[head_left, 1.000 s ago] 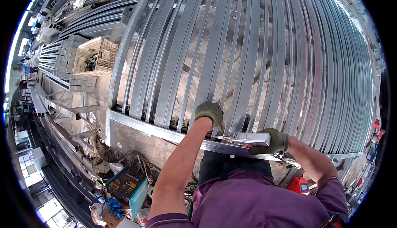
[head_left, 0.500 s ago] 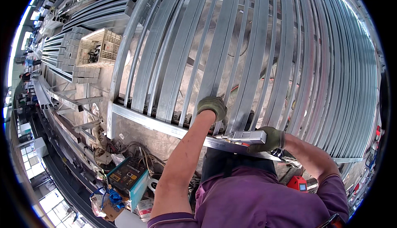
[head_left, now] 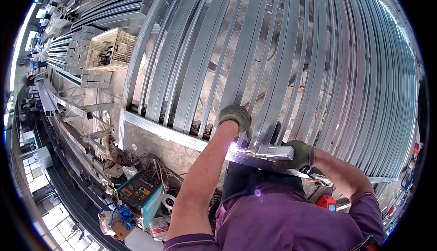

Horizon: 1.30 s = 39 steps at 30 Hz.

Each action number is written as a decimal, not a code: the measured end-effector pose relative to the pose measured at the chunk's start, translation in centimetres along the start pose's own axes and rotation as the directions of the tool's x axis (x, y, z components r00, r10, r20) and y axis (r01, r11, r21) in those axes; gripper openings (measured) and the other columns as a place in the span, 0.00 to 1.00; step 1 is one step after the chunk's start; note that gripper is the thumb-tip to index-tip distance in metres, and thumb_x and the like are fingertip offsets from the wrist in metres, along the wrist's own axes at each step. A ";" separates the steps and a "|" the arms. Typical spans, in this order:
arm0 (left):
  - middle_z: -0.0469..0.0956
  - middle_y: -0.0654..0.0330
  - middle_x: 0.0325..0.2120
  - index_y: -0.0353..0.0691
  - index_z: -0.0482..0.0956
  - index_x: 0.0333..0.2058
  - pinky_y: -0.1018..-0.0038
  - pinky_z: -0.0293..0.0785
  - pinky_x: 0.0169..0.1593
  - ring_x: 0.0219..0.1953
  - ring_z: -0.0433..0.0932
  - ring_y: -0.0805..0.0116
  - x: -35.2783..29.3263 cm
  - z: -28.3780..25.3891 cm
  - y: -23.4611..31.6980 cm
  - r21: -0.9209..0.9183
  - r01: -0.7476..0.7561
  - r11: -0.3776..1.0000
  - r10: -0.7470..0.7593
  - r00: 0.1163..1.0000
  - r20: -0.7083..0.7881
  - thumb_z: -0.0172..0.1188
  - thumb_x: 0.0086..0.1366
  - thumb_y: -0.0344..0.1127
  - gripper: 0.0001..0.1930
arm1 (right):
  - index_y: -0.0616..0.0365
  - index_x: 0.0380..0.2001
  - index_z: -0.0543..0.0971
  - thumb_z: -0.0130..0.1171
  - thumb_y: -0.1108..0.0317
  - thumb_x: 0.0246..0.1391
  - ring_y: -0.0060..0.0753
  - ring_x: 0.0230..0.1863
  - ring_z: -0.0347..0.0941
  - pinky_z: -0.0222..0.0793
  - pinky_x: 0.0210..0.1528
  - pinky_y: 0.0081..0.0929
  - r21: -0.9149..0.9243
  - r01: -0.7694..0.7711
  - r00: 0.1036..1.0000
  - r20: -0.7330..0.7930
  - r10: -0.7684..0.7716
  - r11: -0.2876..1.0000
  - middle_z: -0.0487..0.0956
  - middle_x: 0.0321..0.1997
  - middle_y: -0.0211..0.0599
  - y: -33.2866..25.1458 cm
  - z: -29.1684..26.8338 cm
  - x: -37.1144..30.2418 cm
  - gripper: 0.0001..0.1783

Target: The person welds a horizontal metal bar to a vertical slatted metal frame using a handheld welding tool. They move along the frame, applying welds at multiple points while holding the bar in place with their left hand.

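My right hand (head_left: 297,154), in a green work glove, is closed round a silver welding gun (head_left: 274,152). The gun's tip points left at the near rail of a steel tube frame (head_left: 170,136), and a bright white-violet welding spark (head_left: 234,148) glows there. My left hand (head_left: 235,117), gloved alike, sits just beyond the spark with its fingers curled over a steel tube (head_left: 241,85) of the frame. What its fingertips touch underneath is hidden.
Many parallel steel tubes (head_left: 378,69) stretch away to the right. A cream plastic crate (head_left: 124,49) stands by stacked tubes (head_left: 82,46) at left. Below left are a teal welding machine (head_left: 143,192), tangled cables (head_left: 157,167) and blue cord (head_left: 126,215). A red device (head_left: 326,202) lies right of my torso.
A bright spark has appeared at the gun's tip. Both hands keep nearly the same places, and the view has shifted slightly.
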<state>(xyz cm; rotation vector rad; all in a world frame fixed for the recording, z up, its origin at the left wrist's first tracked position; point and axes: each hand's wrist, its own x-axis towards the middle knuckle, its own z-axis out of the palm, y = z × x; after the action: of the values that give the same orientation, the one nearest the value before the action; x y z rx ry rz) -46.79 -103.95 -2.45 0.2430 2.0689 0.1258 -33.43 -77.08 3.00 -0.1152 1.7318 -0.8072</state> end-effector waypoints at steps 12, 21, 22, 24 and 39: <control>0.88 0.50 0.57 0.45 0.89 0.57 0.56 0.83 0.63 0.60 0.87 0.50 1.4 1.3 -0.7 0.015 -0.032 0.999 0.033 0.999 -0.037 0.60 0.73 0.55 0.25 | 0.47 0.51 0.90 0.78 0.29 0.49 0.45 0.48 0.90 0.84 0.53 0.39 -0.041 -0.030 0.998 0.054 0.032 0.999 0.92 0.44 0.42 -0.1 -0.3 0.0 0.38; 0.88 0.48 0.57 0.42 0.91 0.54 0.57 0.80 0.65 0.61 0.86 0.51 1.3 1.3 -0.8 -0.012 -0.025 1.000 0.024 0.999 -0.032 0.59 0.74 0.56 0.26 | 0.44 0.50 0.91 0.78 0.30 0.50 0.43 0.47 0.90 0.85 0.52 0.38 -0.036 -0.020 1.000 0.020 0.020 0.999 0.92 0.43 0.39 -0.4 -0.4 -0.7 0.35; 0.88 0.48 0.57 0.42 0.91 0.54 0.57 0.81 0.65 0.61 0.86 0.51 1.3 1.3 -0.8 -0.006 -0.025 1.000 0.024 0.999 -0.034 0.59 0.74 0.56 0.26 | 0.44 0.51 0.91 0.78 0.31 0.50 0.43 0.47 0.90 0.85 0.52 0.38 -0.025 -0.013 1.000 0.011 0.014 1.000 0.92 0.43 0.39 -0.2 -0.3 -0.7 0.35; 0.88 0.49 0.57 0.43 0.91 0.55 0.57 0.81 0.64 0.60 0.86 0.51 1.2 1.1 -0.8 -0.001 -0.025 1.000 0.025 0.999 -0.028 0.60 0.74 0.56 0.26 | 0.44 0.51 0.91 0.78 0.31 0.50 0.43 0.47 0.90 0.85 0.52 0.39 -0.003 -0.001 1.000 -0.008 0.001 1.000 0.92 0.43 0.38 0.2 -0.2 -0.9 0.35; 0.87 0.48 0.57 0.41 0.90 0.55 0.58 0.80 0.64 0.61 0.86 0.51 0.3 0.7 -0.3 0.001 -0.027 1.000 0.027 0.999 -0.035 0.59 0.75 0.56 0.26 | 0.47 0.51 0.90 0.79 0.32 0.48 0.47 0.49 0.90 0.85 0.53 0.41 -0.030 0.038 0.997 -0.062 -0.040 0.999 0.91 0.44 0.44 2.1 1.0 -1.1 0.36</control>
<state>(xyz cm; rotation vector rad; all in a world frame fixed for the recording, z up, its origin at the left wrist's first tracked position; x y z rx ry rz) -46.39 -104.22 -3.08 0.2710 2.1013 0.1472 -31.52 -75.38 2.65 -0.1453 1.8061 -0.8221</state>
